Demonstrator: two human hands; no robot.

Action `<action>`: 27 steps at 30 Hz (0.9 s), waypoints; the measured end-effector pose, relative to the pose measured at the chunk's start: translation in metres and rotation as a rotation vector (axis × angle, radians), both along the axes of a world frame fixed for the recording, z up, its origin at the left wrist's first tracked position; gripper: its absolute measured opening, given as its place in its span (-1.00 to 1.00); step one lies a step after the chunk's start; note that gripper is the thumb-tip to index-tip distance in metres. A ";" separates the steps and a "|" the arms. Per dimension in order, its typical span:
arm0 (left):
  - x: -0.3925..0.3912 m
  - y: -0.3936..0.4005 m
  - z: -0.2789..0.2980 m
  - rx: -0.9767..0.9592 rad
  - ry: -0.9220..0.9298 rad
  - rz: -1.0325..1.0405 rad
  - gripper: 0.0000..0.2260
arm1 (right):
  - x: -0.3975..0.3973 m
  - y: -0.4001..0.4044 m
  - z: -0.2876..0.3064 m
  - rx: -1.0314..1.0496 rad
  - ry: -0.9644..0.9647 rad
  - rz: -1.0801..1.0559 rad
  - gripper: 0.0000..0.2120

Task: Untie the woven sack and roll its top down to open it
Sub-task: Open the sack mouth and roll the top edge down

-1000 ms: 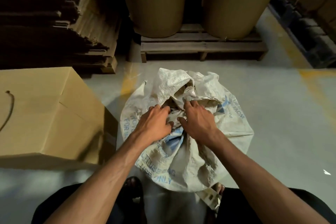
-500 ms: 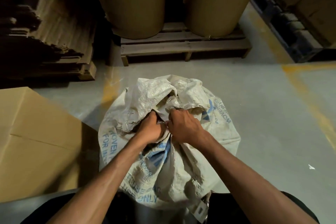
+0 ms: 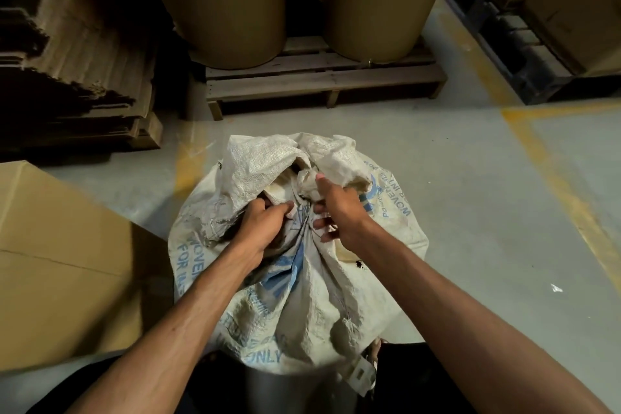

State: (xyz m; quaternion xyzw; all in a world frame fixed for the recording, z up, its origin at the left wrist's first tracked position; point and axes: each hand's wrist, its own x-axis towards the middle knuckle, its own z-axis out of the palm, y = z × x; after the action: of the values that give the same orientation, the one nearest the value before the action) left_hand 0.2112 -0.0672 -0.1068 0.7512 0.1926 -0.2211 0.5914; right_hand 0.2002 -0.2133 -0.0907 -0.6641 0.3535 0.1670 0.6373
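Woven sack (image 3: 312, 306), grimy white with blue print, bunched at its neck; left hand (image 3: 265, 225) clenches folds, right hand (image 3: 339, 212) apparently pinches fabric.

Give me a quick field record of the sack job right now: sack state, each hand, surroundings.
sack: woven sack upright on floor, neck bunched, top not rolled down
left hand: left hand closed on gathered fabric at the neck
right hand: right hand at the neck, thumb up, fingers loosely spread
tie: not clearly visible
left of sack: cardboard box
behind: wooden pallet carrying two large rolls
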 end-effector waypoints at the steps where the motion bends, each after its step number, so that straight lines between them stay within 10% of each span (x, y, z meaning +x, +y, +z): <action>1: -0.002 0.000 0.001 -0.004 -0.005 -0.002 -0.81 | -0.001 0.002 -0.001 -0.004 0.000 -0.060 -0.46; 18: -0.097 0.039 0.052 -0.028 -0.072 -0.044 -0.79 | -0.110 0.009 0.065 -0.015 -0.280 -0.070 -0.89; 27: -0.235 0.086 0.063 -0.103 -0.026 -0.276 -0.67 | -0.267 0.042 0.064 -0.142 -0.216 -0.027 -0.74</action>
State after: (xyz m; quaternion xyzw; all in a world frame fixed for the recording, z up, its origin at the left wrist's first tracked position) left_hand -0.0243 0.0189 -0.0436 0.7421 0.0684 -0.3001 0.5955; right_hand -0.0671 -0.1718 -0.0271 -0.7167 0.3027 0.0607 0.6253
